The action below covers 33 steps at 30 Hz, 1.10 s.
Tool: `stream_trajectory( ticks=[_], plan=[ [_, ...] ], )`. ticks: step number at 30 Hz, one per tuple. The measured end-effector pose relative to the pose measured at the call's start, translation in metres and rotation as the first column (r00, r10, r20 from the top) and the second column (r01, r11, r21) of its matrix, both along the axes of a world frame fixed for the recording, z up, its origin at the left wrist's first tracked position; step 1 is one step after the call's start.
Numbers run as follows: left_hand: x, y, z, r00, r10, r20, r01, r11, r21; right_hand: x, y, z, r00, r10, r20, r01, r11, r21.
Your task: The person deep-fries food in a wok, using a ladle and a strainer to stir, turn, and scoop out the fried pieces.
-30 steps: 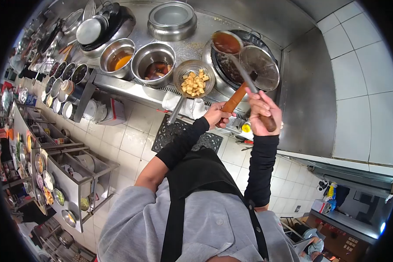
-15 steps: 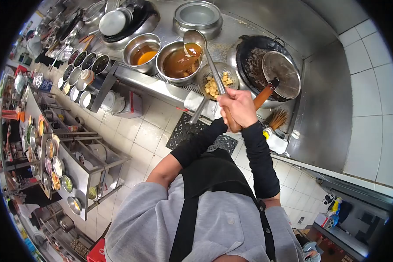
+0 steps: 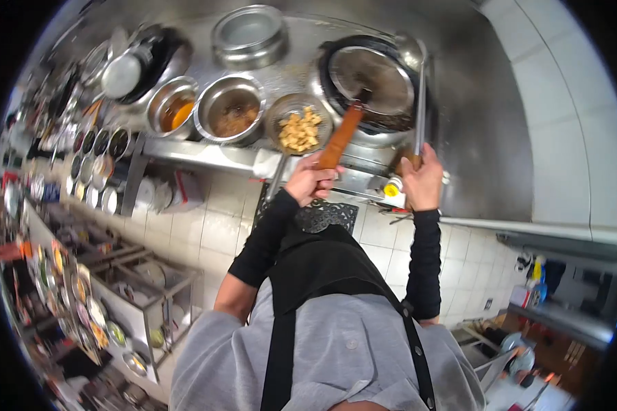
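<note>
My left hand (image 3: pixel 313 179) is closed round the wooden handle of a fine-mesh strainer (image 3: pixel 380 65). The strainer's round mesh lies over the dark wok (image 3: pixel 332 55), hiding most of the inside. At the right, my right hand (image 3: pixel 424 179) grips the long handle of a ladle (image 3: pixel 410 52). Its metal bowl is raised beside the wok's far right rim; what it holds cannot be made out. Left of the wok, golden cubes (image 3: pixel 299 131) sit in a perforated skimmer (image 3: pixel 274 113). Next to it, a steel bowl (image 3: pixel 206 113) contains brown liquid with bits in it.
A second steel bowl (image 3: pixel 153 113) with orange liquid stands farther left. Behind is a lidded steel pot (image 3: pixel 249 38). A yellow-capped bottle (image 3: pixel 393 186) is at the counter edge by my right hand. Shelving with food bowls (image 3: pixel 116 333) stands at lower left.
My hands have moved apart. The ladle, which held brown liquid over the steel bowl, has swung right past the wok. My left hand now shows on the strainer's handle. The view has shifted right.
</note>
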<state>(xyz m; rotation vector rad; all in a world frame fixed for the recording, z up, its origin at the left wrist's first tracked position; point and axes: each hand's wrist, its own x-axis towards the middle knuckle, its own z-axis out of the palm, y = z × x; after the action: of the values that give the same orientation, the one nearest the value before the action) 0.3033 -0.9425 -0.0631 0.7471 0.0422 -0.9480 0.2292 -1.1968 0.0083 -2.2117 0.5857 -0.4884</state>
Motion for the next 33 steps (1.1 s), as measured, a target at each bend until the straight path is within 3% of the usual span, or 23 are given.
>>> stream_trajectory(
  ticks=[4, 7, 10, 11, 12, 14, 15, 18, 25, 28, 30, 33],
  plan=[
    [-0.003, 0.000, 0.011, 0.995, 0.061, 0.074, -0.067, 0.995, 0.077, 0.003, -0.043, -0.033, 0.984, -0.081, -0.161, 0.077, 0.997, -0.031],
    [0.000, 0.003, 0.008, 0.995, 0.033, 0.099, -0.041, 0.996, 0.080, 0.000, -0.042, -0.022, 0.971, -0.096, -0.220, 0.159, 0.945, 0.286],
    [-0.002, 0.003, 0.012, 0.993, 0.032, 0.113, -0.042, 0.996, 0.084, -0.002, -0.047, -0.036, 0.992, -0.026, -0.125, 0.102, 0.756, 0.647],
    [-0.003, 0.002, 0.011, 0.992, 0.027, 0.121, -0.037, 0.996, 0.079, -0.005, -0.049, -0.036, 0.989, -0.096, -0.114, 0.149, 0.578, 0.802],
    [-0.005, 0.001, 0.011, 0.992, 0.026, 0.127, -0.035, 0.997, 0.073, -0.007, -0.057, -0.046, 0.994, -0.092, -0.051, 0.077, 0.312, 0.947],
    [-0.008, 0.001, 0.011, 0.991, 0.039, 0.130, -0.049, 0.996, 0.071, -0.013, -0.084, -0.073, 0.989, -0.134, 0.062, -0.097, -0.274, 0.957],
    [-0.009, 0.000, 0.012, 0.990, 0.051, 0.128, -0.061, 0.996, 0.072, -0.017, -0.086, -0.068, 0.984, -0.156, 0.091, -0.144, -0.377, 0.915],
    [-0.010, -0.001, 0.007, 0.992, 0.055, 0.114, -0.064, 0.995, 0.081, -0.028, -0.089, -0.052, 0.972, -0.222, 0.081, -0.186, -0.506, 0.842],
    [-0.013, -0.004, 0.003, 0.989, 0.098, 0.111, -0.113, 0.983, 0.141, -0.038, -0.076, 0.007, 0.958, -0.223, 0.182, -0.246, -0.304, 0.920],
    [-0.013, -0.012, -0.020, 0.998, 0.013, 0.055, -0.016, 0.998, 0.062, -0.037, -0.064, 0.035, 0.966, -0.163, 0.200, -0.231, -0.203, 0.952],
    [-0.013, -0.024, -0.048, 1.000, -0.014, -0.026, 0.015, 1.000, 0.028, -0.035, -0.059, 0.040, 0.968, -0.113, 0.223, -0.243, -0.219, 0.945],
    [-0.019, -0.040, -0.036, 0.999, 0.035, -0.034, -0.034, 0.999, 0.042, -0.026, -0.026, 0.065, 0.970, -0.064, 0.235, -0.244, -0.276, 0.930]
  ],
)
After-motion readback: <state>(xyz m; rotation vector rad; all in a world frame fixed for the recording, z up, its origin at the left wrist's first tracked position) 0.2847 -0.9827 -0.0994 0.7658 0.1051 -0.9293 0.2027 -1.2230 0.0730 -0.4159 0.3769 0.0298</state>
